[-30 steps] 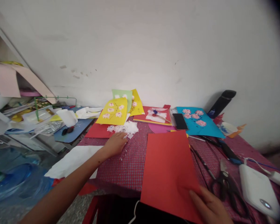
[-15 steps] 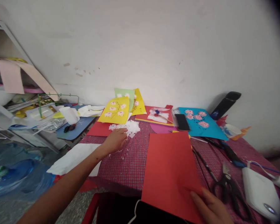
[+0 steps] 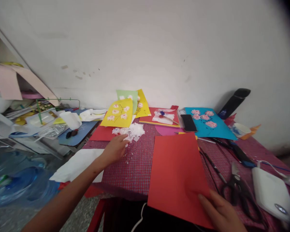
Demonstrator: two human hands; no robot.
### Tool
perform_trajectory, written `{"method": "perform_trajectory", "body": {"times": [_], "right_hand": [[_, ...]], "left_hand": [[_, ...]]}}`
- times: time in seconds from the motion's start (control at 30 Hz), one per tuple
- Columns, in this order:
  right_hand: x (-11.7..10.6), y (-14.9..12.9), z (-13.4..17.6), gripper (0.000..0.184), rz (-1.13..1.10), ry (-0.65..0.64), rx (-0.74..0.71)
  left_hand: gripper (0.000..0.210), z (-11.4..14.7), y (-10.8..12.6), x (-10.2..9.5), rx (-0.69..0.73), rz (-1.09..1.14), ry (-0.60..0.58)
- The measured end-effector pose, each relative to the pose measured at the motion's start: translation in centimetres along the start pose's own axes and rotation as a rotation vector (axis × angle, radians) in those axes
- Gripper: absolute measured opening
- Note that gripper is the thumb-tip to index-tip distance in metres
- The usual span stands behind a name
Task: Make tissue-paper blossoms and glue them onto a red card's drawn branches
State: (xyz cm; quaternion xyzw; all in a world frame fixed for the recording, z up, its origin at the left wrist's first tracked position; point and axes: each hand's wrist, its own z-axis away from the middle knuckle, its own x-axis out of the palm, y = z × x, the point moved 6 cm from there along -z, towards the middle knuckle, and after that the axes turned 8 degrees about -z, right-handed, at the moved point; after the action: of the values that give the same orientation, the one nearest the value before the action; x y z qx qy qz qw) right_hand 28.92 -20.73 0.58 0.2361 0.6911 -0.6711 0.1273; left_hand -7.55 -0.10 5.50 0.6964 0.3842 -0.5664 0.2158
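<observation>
Where right fingers (image 3: 217, 198) pinch, plain red sheet (image 3: 175, 170) dimples; left fingers (image 3: 121, 138) loosely apart.

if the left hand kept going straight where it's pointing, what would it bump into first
Most likely the pile of white scraps, directly ahead of the left hand; depth is unclear, so it may already be touching the near edge.

Red sheet (image 3: 175, 172) of matt paper — cloth table cover (image 3: 125, 178) — scissors' metal blades (image 3: 235, 169)
</observation>
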Motion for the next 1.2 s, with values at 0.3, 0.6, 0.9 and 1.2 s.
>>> {"method": "perform_trajectory", "body": {"times": [0.3, 0.6, 0.9, 1.2], "right_hand": [[0.1, 0.3, 0.1, 0.033, -0.010, -0.001, 0.020], [0.1, 0.8, 0.1, 0.036, -0.014, -0.007, 0.028], [0.1, 0.6, 0.0, 0.037, -0.045, -0.024, 0.037], [0.2, 0.8, 0.0, 0.035, -0.113, -0.004, 0.055]], "left_hand": [[0.020, 0.0, 3.9, 0.5, 0.142, 0.049, -0.096], [0.018, -0.2, 4.7, 0.6, 0.163, 0.008, -0.149], [0.017, -1.6, -0.5, -1.5, -0.057, -0.014, -0.019], [0.022, 2.1, 3.6, -0.1, 0.114, 0.144, -0.079]]}}
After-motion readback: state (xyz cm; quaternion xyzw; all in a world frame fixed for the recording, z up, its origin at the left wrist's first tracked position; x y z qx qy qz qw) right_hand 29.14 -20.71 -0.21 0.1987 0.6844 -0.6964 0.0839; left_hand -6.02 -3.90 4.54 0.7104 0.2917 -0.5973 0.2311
